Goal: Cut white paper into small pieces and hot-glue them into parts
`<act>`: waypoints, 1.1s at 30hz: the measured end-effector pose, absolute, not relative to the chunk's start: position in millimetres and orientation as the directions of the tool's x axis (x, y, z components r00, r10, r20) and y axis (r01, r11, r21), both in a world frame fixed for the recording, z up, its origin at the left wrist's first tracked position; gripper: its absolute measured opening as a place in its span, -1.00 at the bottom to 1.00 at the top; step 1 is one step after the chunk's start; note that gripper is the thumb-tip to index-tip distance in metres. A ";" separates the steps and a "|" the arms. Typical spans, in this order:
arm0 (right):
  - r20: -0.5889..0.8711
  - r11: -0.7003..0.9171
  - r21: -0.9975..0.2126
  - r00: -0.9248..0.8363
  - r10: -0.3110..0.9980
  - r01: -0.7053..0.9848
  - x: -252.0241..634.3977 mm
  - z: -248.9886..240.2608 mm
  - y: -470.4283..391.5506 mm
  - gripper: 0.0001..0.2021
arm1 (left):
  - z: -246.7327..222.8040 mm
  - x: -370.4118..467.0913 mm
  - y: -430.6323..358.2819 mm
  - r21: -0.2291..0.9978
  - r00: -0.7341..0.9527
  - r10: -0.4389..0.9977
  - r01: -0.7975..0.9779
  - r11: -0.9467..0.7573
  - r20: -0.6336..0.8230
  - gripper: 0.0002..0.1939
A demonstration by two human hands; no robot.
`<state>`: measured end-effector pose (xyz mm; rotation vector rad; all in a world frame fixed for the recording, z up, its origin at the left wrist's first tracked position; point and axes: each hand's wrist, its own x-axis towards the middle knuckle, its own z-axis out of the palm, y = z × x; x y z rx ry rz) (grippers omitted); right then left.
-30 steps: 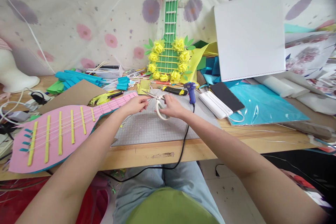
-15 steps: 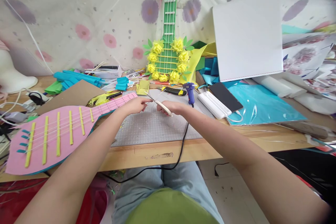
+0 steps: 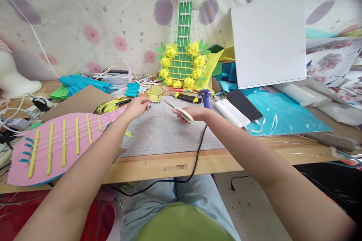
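My right hand (image 3: 195, 114) is closed around the light handles of a pair of scissors (image 3: 185, 115), whose thin blades point left and away from me above the cutting mat (image 3: 166, 139). Across from it, my left hand (image 3: 138, 107) has its fingers pinched together by the neck end of a pink paper guitar (image 3: 70, 143). A thin white string (image 3: 150, 101) seems to come out of those fingertips, and fine strands hang near the blades. The pink guitar has yellow strips, thin strings and small teal pegs. My left forearm covers part of it.
A green paper guitar with yellow flowers (image 3: 183, 60) leans at the back. Behind the mat lie a yellow-black utility knife (image 3: 188, 98) and a purple glue gun (image 3: 206, 98). To the right are a white power bank (image 3: 232, 113) and a dark phone (image 3: 244, 104). A black cable (image 3: 197, 154) crosses the table edge.
My hands have moved apart. The left one has drawn back to the left, while the right one has shifted slightly right with the scissors, away from the left fingertips.
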<state>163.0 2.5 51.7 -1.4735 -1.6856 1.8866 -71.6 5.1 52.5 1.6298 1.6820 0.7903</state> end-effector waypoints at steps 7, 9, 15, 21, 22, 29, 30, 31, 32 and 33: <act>-0.303 -0.362 -0.928 -0.389 0.870 -0.086 136.5 47.0 -3.2 -0.81 | 61.5 -45.0 -3.6 0.962 -0.049 0.970 -0.150 0.228 -0.237 -0.93; -0.305 -0.359 -0.929 -0.361 0.881 -0.092 124.3 46.0 -7.6 -0.77 | 58.5 -37.1 -3.1 0.943 -0.019 0.967 -0.227 0.245 -0.255 -0.92; -0.317 -0.336 -0.942 -0.369 0.874 0.013 105.0 42.6 -17.9 -0.68 | 49.7 -26.0 -0.2 0.913 -0.055 0.965 -0.340 0.224 -0.257 -0.90; -0.340 -0.322 -0.941 -0.299 0.892 0.107 106.3 44.5 -17.9 -0.66 | 49.4 -25.6 -3.0 0.935 -0.077 0.964 -0.274 0.224 -0.253 -0.91; -0.339 -0.318 -0.941 -0.282 0.898 0.118 107.4 45.1 -17.4 -0.66 | 49.1 -26.0 -3.8 0.943 -0.071 0.965 -0.242 0.230 -0.253 -0.92; -0.301 -0.290 -0.954 -0.200 0.933 0.082 112.9 46.5 -11.6 -0.66 | 49.0 -28.4 -10.0 0.955 0.003 0.957 -0.052 0.291 -0.291 -0.92; -0.295 -0.288 -0.956 -0.195 0.936 0.065 113.3 46.6 -10.8 -0.67 | 50.4 -28.9 -11.0 0.956 0.005 0.957 -0.046 0.290 -0.290 -0.92; -0.291 -0.287 -0.957 -0.192 0.937 0.048 113.8 46.8 -10.0 -0.68 | 52.1 -29.4 -11.9 0.956 0.008 0.957 -0.047 0.290 -0.290 -0.92; -0.289 -0.289 -0.957 -0.190 0.938 0.028 114.1 47.1 -9.2 -0.70 | 53.9 -30.0 -12.8 0.955 0.010 0.957 -0.052 0.291 -0.291 -0.92; -0.289 -0.294 -0.956 -0.191 0.938 0.005 114.3 47.3 -8.5 -0.71 | 55.6 -30.5 -13.4 0.954 0.012 0.955 -0.057 0.295 -0.295 -0.92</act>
